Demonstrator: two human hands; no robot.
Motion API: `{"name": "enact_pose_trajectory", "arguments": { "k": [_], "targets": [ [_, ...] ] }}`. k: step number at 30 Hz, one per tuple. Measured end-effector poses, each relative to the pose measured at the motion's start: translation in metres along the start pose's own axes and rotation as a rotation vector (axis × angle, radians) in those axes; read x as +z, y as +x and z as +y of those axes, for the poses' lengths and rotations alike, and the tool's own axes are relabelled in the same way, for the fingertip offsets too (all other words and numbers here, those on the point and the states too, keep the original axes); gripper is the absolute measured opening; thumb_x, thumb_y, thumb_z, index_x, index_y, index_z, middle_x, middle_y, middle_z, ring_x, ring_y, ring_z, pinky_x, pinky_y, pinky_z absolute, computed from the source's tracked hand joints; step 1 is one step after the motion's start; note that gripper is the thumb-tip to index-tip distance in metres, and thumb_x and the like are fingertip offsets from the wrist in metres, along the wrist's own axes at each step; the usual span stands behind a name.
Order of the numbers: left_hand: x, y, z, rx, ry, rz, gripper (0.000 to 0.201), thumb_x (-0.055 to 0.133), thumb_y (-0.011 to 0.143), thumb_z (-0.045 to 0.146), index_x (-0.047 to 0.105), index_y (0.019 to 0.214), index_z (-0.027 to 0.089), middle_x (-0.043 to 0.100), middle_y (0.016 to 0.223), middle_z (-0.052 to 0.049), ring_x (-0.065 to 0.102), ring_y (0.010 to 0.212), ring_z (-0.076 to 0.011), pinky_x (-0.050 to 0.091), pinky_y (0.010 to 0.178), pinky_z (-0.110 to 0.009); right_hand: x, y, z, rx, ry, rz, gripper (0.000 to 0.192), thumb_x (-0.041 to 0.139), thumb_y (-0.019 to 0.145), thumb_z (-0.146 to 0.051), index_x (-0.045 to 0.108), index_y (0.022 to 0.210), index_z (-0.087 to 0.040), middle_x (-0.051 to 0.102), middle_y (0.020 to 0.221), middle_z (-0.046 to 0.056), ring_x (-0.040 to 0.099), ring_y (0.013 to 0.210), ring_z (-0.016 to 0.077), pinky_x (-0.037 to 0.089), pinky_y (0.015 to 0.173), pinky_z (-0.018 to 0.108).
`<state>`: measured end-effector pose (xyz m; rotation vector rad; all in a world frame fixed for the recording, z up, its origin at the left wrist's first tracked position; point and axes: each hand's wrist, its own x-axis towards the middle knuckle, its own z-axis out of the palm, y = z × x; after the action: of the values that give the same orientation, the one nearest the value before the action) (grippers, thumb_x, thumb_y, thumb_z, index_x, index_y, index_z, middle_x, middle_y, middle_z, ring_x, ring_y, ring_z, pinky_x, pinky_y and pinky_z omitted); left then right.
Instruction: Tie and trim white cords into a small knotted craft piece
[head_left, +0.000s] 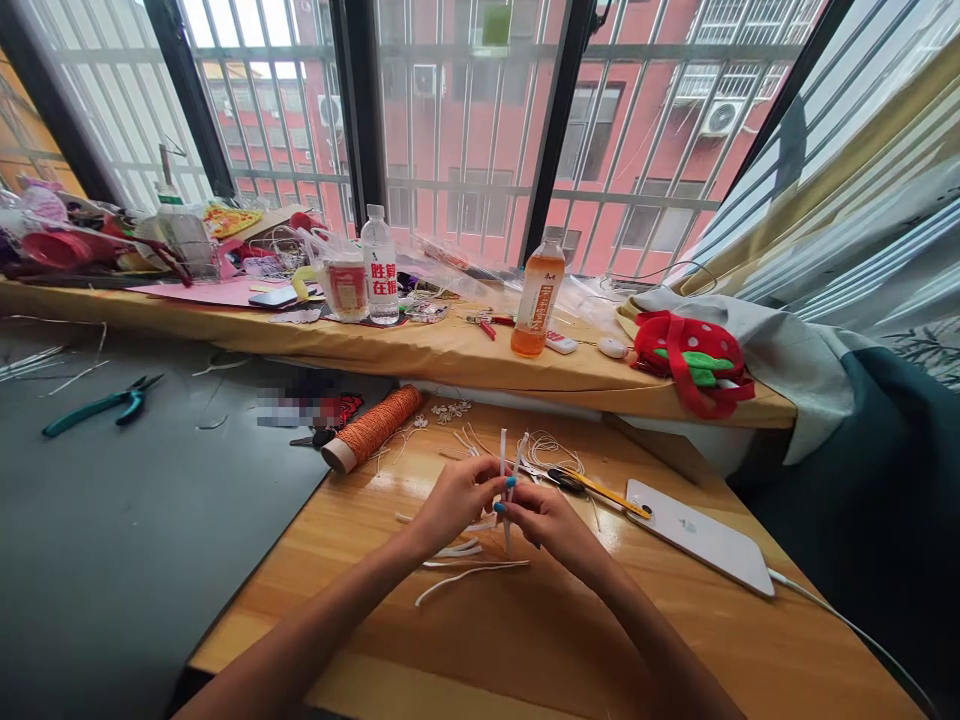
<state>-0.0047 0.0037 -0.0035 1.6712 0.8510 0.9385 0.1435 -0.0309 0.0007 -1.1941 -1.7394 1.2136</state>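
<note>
Holding 2 wht strips (pixel 503 448) w/ hands (pixel 463 495) (pixel 546 512)

Spool (pixel 379 425) obstructs far left, scissors (pixel 568 481) right; near tabletop (pixel 465 635) allows passage.

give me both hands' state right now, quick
Left hand: closed, pinching thin, flat white strips.
Right hand: closed at the same strips; exact grip unclear.

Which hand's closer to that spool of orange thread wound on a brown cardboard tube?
Left. The left hand is to the right of the orange thread spool, apart from it; the right hand is farther right.
</note>
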Motion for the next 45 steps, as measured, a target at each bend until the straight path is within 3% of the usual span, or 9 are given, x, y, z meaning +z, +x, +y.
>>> {"name": "enact_pose_trajectory", "arguments": {
  "k": [4,8,15,25,28,32,37,41,45],
  "targets": [
    [-0.003,0.002,0.000,-0.017,-0.150,0.054,0.026,0.050,0.072,0.038,0.052,0.072,0.012,0.051,0.053,0.002,0.049,0.045,-0.0086,0.038,0.043,-0.019,-0.003,-0.002,-0.002,0.077,0.176,-0.109,0.032,0.053,0.071,-0.046,0.058,0.075,-0.014,0.045,0.054,-0.003,0.039,0.044,0.0059,0.029,0.039,0.018],
    [-0.004,0.003,-0.002,0.018,-0.077,0.158,0.022,0.051,0.073,0.034,0.050,0.066,0.013,0.050,0.052,0.003,0.048,0.048,-0.0083,0.038,0.048,-0.019,-0.004,-0.004,-0.003,0.152,0.285,-0.216,0.028,0.056,0.070,-0.041,0.058,0.073,-0.013,0.057,0.066,0.001,0.043,0.044,0.0042,0.029,0.037,0.017],
    [0.002,-0.002,0.000,0.186,0.189,0.185,0.010,0.052,0.074,0.021,0.053,0.083,0.016,0.057,0.069,0.001,0.051,0.065,-0.0102,0.041,0.065,-0.022,0.002,0.003,0.008,0.235,0.392,-0.043,0.032,0.064,0.059,-0.044,0.054,0.063,-0.014,0.058,0.058,-0.001,0.048,0.038,0.0059,0.031,0.034,0.017],
    [-0.001,-0.002,-0.002,0.315,0.233,0.180,0.018,0.047,0.079,0.023,0.063,0.084,0.017,0.062,0.085,-0.005,0.055,0.080,-0.0146,0.041,0.075,-0.026,0.004,0.002,0.008,0.232,0.422,-0.050,0.033,0.065,0.059,-0.044,0.055,0.065,-0.014,0.059,0.060,-0.001,0.041,0.038,0.0031,0.027,0.036,0.017],
    [-0.006,-0.003,0.004,0.261,0.135,0.097,0.026,0.045,0.079,0.031,0.063,0.091,0.016,0.060,0.086,-0.006,0.053,0.083,-0.0161,0.039,0.077,-0.028,0.001,0.003,0.007,0.230,0.382,0.020,0.034,0.065,0.059,-0.046,0.054,0.063,-0.014,0.057,0.058,-0.002,0.036,0.037,0.0023,0.022,0.035,0.017],
    [-0.011,-0.003,0.009,0.055,-0.180,-0.010,0.051,0.023,0.085,0.041,0.064,0.090,0.012,0.063,0.075,-0.007,0.054,0.078,-0.0170,0.039,0.079,-0.032,-0.001,0.003,0.007,0.203,0.347,0.062,0.035,0.065,0.057,-0.047,0.054,0.060,-0.014,0.053,0.054,-0.002,0.037,0.039,0.0032,0.023,0.037,0.018],
    [-0.012,0.001,0.009,-0.070,-0.353,-0.035,0.024,0.060,0.067,0.031,0.065,0.081,0.013,0.063,0.073,-0.005,0.055,0.074,-0.0150,0.039,0.073,-0.027,-0.002,0.003,0.006,0.136,0.381,0.096,0.034,0.065,0.060,-0.046,0.059,0.074,-0.015,0.055,0.061,-0.001,0.043,0.043,0.0053,0.029,0.039,0.019],
    [-0.011,0.003,0.010,-0.101,-0.412,-0.036,0.025,0.062,0.064,0.024,0.062,0.087,0.014,0.062,0.068,-0.001,0.053,0.066,-0.0111,0.037,0.066,-0.023,-0.007,0.004,0.004,0.091,0.474,0.111,0.033,0.062,0.063,-0.045,0.060,0.075,-0.015,0.056,0.066,0.001,0.048,0.049,0.0063,0.034,0.042,0.019],
    [-0.011,0.003,0.008,-0.119,-0.382,-0.070,0.018,0.060,0.067,0.028,0.063,0.070,0.010,0.059,0.062,-0.002,0.048,0.058,-0.0091,0.034,0.058,-0.021,-0.010,0.004,0.002,0.103,0.465,0.137,0.031,0.065,0.061,-0.044,0.057,0.074,-0.016,0.057,0.062,-0.001,0.047,0.045,0.0054,0.032,0.041,0.018]
  ]
}}
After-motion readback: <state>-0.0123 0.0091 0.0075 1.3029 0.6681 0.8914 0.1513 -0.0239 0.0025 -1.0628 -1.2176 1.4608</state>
